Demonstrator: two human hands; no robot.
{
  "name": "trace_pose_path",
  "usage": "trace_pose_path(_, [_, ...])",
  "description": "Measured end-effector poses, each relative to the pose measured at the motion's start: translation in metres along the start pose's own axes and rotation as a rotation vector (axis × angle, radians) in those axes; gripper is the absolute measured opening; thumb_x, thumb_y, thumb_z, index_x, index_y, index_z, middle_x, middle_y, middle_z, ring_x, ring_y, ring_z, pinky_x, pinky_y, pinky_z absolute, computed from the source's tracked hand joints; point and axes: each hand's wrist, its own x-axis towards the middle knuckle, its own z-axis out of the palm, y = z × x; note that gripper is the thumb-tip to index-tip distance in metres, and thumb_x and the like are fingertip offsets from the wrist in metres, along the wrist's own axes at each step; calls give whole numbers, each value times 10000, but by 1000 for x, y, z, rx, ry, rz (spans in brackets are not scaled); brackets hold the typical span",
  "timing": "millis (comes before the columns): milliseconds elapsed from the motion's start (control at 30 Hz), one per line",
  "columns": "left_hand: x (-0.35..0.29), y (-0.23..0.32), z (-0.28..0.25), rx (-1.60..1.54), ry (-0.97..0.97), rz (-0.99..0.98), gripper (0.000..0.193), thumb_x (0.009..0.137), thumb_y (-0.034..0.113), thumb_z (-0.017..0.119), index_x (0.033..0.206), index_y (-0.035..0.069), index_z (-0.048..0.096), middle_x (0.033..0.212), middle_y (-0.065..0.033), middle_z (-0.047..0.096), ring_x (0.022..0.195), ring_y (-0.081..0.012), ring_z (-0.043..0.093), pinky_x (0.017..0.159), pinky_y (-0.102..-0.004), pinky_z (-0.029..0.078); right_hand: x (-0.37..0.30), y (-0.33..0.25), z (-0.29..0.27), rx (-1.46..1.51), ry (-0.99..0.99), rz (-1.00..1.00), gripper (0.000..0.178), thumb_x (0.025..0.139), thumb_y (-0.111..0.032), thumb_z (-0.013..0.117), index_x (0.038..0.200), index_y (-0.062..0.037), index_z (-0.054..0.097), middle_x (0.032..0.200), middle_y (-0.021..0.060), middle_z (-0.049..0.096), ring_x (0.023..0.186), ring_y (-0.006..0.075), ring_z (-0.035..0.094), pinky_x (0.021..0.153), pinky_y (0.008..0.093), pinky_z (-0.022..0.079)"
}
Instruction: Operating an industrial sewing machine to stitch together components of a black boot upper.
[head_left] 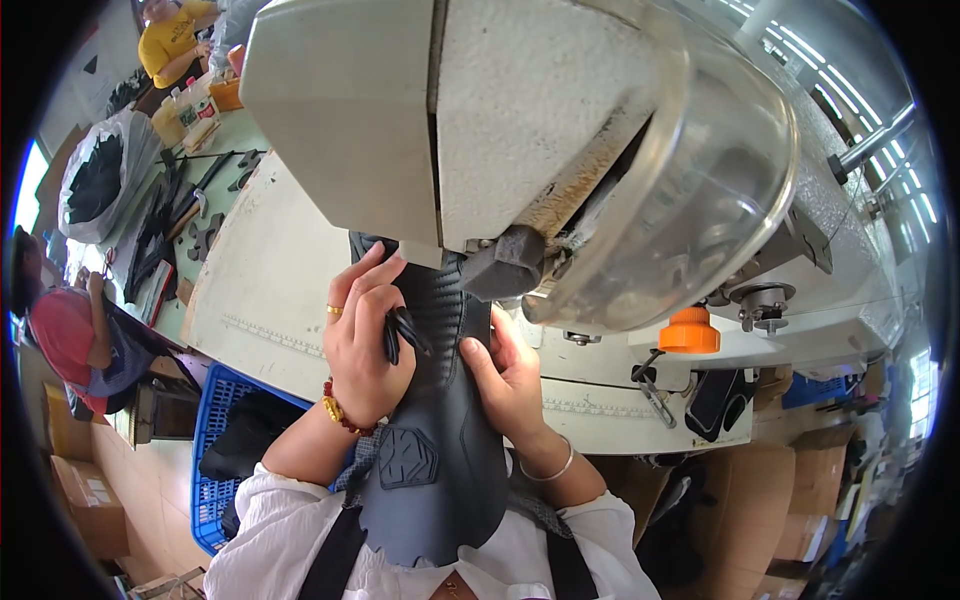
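Black leather piece (440, 390) at the centre of the frame, upper end beneath a machine head (345, 110).
Pinched along its right edge by the right hand (507, 380), thumb on top; touched near its left edge by the curled left hand (365, 345), black-handled tool (403, 332) tucked in its grip. Blue basket (207, 470) at lower left, orange cap (689, 332) right of centre.
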Motion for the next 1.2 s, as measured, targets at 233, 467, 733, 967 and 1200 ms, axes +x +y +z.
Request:
trace_pose_path(233, [2,3,4,-13,25,-16,322,562,-126,501,849,20,487,1130,-157,593,1091,-392,542,846,-410,453,6,5,-4,35,28,-60,376,923,-23,502,1273,77,407,1112,95,583,986,105,557,852,236,452])
trace_pose_path(467, [3,3,3,-5,40,-9,292,584,-115,511,838,26,475,1144,-152,599,1089,-387,546,850,-406,456,6,5,-6,58,-12,-25,360,933,-30,497,1277,53,430,1136,80,595,1044,99,534,912,229,401])
trace_pose_path(733, [-4,5,8,3,83,2,266,621,-112,513,833,39,460,1137,-145,609,1091,-369,554,875,-426,443,6,2,-15,12,-8,8,306,921,-36,522,1205,68,475,1055,74,608,933,87,564,817,217,452])
trace_pose_path(967, [-19,24,18,-57,101,3,311,664,-105,519,905,61,417,1136,-170,594,1149,-374,511,1047,-643,182,12,-9,-54,-112,-110,386,341,914,-131,589,1211,25,528,1052,40,641,879,65,585,771,205,482])
trace_pose_path(1200, [-21,23,29,-106,134,46,339,670,-104,524,940,59,400,1070,-158,583,1175,-390,486,1036,-675,153,20,-6,-70,-281,-165,341,389,904,-176,614,1237,2,522,1043,14,637,895,47,568,794,200,465])
